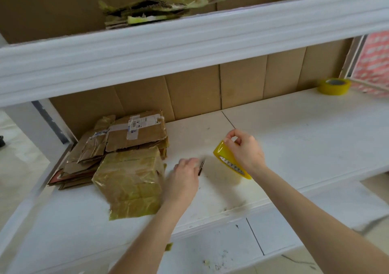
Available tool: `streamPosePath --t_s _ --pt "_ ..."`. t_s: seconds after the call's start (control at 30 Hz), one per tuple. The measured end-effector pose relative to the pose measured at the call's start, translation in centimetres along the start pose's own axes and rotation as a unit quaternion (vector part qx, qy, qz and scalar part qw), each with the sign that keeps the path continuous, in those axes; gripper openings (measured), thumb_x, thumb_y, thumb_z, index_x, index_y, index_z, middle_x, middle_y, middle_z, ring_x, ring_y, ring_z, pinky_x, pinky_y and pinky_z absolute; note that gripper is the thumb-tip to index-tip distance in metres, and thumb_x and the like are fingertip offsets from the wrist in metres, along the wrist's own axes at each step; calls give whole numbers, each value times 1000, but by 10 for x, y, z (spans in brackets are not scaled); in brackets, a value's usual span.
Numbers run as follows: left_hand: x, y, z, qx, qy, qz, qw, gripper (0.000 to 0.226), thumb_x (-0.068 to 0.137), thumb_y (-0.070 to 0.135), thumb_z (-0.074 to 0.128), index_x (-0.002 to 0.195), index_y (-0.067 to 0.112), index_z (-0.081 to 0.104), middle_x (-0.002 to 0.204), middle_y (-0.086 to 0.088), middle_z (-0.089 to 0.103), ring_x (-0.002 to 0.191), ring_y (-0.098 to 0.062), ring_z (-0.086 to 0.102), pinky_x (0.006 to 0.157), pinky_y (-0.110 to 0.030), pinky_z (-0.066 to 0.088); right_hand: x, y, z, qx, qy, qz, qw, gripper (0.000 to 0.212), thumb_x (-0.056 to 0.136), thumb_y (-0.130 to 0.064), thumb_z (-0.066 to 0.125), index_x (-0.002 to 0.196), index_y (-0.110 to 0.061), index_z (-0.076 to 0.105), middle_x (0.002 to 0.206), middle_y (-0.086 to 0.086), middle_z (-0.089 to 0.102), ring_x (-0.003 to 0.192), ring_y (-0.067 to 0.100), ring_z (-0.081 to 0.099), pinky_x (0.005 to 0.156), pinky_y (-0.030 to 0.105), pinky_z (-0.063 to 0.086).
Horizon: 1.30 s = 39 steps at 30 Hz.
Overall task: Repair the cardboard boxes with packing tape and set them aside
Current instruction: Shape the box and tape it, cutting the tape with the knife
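My right hand [245, 150] grips a yellow packing tape roll [223, 152], held a little above the white table [294, 130]. My left hand [185, 175] is blurred beside a flattened cardboard box [130, 177] wrapped in yellowish tape; its fingers seem curled on a small dark object [201, 167] that I cannot identify. Behind that box lies a pile of flattened cardboard boxes [134, 132] with old tape and labels.
A second yellow tape roll [334, 86] sits at the table's far right. A white shelf beam [189, 40] runs overhead, with torn cardboard and tape scraps [155, 8] on top. Cardboard sheets [242, 84] line the back wall.
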<state>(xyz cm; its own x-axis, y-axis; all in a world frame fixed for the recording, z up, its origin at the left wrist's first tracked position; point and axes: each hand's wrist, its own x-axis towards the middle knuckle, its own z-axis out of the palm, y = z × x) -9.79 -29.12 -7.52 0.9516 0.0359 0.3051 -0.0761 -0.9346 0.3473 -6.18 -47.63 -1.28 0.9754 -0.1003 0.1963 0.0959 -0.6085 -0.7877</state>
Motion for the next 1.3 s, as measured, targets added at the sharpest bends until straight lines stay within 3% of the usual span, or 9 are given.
streamPosePath --t_s 0.1,0.27,0.4,0.57,0.73,0.97,1.1,1.2,1.3 --pt "21 31 -24 -154 146 50 976 25 93 33 55 118 30 57 112 8 61 96 -6 56 76 -18 44 0 8 -4 -22 1 -9 1000 10 93 -34 52 85 -31 57 68 -8 49 73 18 51 55 26 34" --pt "37 64 -35 -143 39 40 988 36 87 35 66 121 26 66 111 5 66 110 -15 50 88 -30 41 -5 14 -2 -28 0 -52 998 10 92 -36 54 82 -34 56 65 -9 45 65 11 45 51 25 30" --pt "37 61 -28 -166 54 -12 985 17 85 34 68 94 22 76 97 4 64 102 -18 50 79 -32 41 -10 12 1 -30 -2 -83 996 10 90 -36 57 81 -35 56 66 -9 46 62 7 45 52 25 32" --pt "24 51 -29 -78 17 -46 996 17 87 42 64 88 29 73 126 9 43 100 -13 53 65 -26 36 -21 17 13 -135 14 -161 978 11 92 -35 58 94 -26 64 86 -3 56 75 24 58 60 31 42" --pt "2 30 -51 -12 115 44 992 17 91 26 62 104 21 72 122 3 56 96 -17 59 63 -25 43 -38 23 36 -229 55 -271 933 14 74 -17 80 80 -13 67 72 8 58 60 31 61 47 31 39" --pt "-23 -69 -110 60 177 -30 982 27 93 15 53 115 16 68 123 -4 59 111 -20 53 83 -32 51 -51 0 61 -370 -94 -100 919 33 99 -34 43 130 -22 40 129 3 48 123 26 46 90 37 40" --pt "-25 -126 -133 88 136 -144 976 39 99 25 41 137 16 50 142 -5 48 129 -23 44 101 -39 43 -54 -78 92 -145 -115 -158 970 42 101 -36 42 139 -18 43 136 7 48 121 29 50 94 38 42" --pt "-21 -144 -135 59 45 -182 980 45 101 31 37 145 19 38 152 -5 35 135 -25 39 106 -41 40 -71 -125 136 -87 -221 -155 959 61 102 -43 35 152 -11 21 159 9 21 147 27 17 115 41 23" --pt "-22 -153 -127 -11 -17 -203 979 52 100 38 40 148 22 32 149 -7 41 126 -28 49 101 -41 45 -85 -127 167 -117 -220 -123 961 70 102 -43 33 153 -4 4 162 12 -3 149 25 -4 119 38 10"
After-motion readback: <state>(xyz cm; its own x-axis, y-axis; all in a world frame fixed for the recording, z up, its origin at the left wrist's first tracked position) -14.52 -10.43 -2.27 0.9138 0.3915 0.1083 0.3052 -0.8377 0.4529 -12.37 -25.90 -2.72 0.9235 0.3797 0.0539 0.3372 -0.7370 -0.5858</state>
